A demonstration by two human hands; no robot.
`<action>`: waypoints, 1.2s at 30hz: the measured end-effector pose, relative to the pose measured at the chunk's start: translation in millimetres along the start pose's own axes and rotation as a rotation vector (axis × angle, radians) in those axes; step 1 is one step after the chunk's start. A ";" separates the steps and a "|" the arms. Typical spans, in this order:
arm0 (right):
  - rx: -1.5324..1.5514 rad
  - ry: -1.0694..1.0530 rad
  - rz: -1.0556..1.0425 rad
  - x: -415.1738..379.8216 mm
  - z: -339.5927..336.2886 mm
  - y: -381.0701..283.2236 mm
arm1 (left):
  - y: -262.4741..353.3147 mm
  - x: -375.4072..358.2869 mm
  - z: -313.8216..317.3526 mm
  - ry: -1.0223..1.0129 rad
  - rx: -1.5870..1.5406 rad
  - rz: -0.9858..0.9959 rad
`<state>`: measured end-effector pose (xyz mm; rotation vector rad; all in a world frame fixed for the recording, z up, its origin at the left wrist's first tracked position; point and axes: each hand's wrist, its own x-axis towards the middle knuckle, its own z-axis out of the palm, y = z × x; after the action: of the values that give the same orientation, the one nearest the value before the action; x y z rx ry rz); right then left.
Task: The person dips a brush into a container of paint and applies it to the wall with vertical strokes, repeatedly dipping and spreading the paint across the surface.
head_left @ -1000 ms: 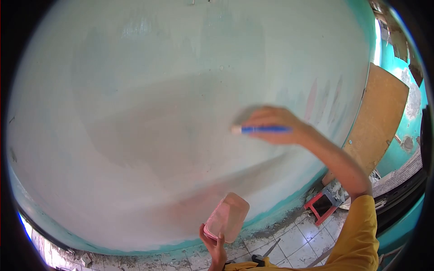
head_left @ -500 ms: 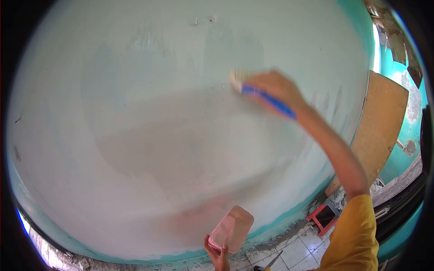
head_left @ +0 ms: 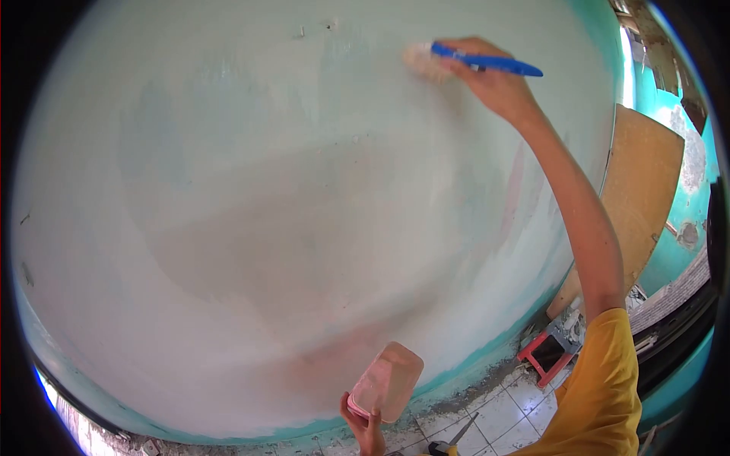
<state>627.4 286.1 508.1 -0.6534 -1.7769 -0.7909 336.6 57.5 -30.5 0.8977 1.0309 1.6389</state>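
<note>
My right hand [head_left: 494, 80] is closed around the blue handle of a paintbrush [head_left: 498, 63], high on the wall's right half. The brush's pale bristles point left against the wall [head_left: 251, 220] and look blurred. Patchy whitish paint covers this wall, with turquoise showing along its lower edge and upper right. Low in view, my left hand [head_left: 366, 429] grips a pink plastic container [head_left: 388, 384] by its lower left side. The container is tilted, and pinkish-white residue shows inside it.
A red stool [head_left: 549, 357] with a dark top stands on the tiled floor [head_left: 487, 418] at lower right. Near my feet lies a tool with a blade [head_left: 462, 430]. A brown board [head_left: 642, 182] leans at the right, before a turquoise wall [head_left: 669, 258].
My right hand has moved up the wall with the paintbrush, whose handle has swung to nearly level. My left hand still holds the container in about the same place.
</note>
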 end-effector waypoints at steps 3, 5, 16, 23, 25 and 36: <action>-0.188 0.120 -0.194 -8.1 8.4 -2.1 | -6.3 1.1 0.6 -0.018 -0.161 0.020; -0.174 -0.077 -0.204 -56.8 21.2 -10.7 | -6.7 0.9 2.3 -0.022 -0.187 0.021; 0.078 -0.556 -0.050 -167.9 23.8 -19.2 | 4.7 1.5 13.7 0.004 -0.120 0.052; -0.134 -0.036 -0.067 -57.9 3.0 2.9 | 6.7 -9.6 25.2 0.004 -0.118 0.044; -0.123 0.021 -0.091 -79.9 11.0 1.1 | 1.3 -11.0 25.4 -0.012 -0.106 0.055; 0.470 -0.283 0.485 -302.9 -11.4 -90.2 | 20.7 -16.8 71.2 0.011 -0.082 0.106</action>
<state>662.1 201.4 205.3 -0.8534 -1.8549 0.0549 398.4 52.9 13.6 0.9025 0.9295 1.7632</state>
